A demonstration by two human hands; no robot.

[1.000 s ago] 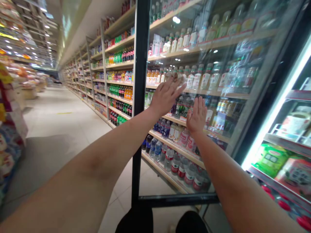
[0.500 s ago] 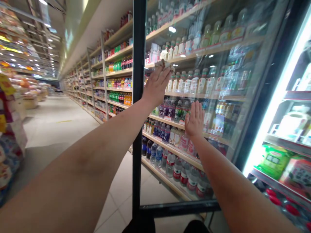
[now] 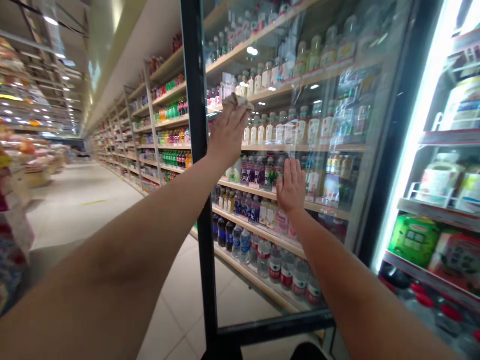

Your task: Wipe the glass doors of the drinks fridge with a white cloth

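My left hand [image 3: 228, 135] presses a crumpled, whitish-brown cloth [image 3: 239, 102] against the glass door [image 3: 262, 295], close to its black left frame. The cloth's edge shows above my fingertips; the rest is hidden under the fingers. Lower and to the right, my right hand [image 3: 291, 186] is open, its palm flat against the same pane and its fingers pointing up. It holds nothing. The door stands swung out from a lit cooler, and drink bottles show through the glass.
Long shelves of bottled drinks [image 3: 172, 132] run along the aisle behind the door. At right, the lit cooler holds a green package [image 3: 414, 240] and red-capped bottles [image 3: 425, 302]. Goods displays [image 3: 37, 165] line the far left, beside a pale tiled floor [image 3: 75, 210].
The view has tilted and shifted a little, so the door frame leans and appears further left. Both hands remain against the glass, the left one still on the cloth.
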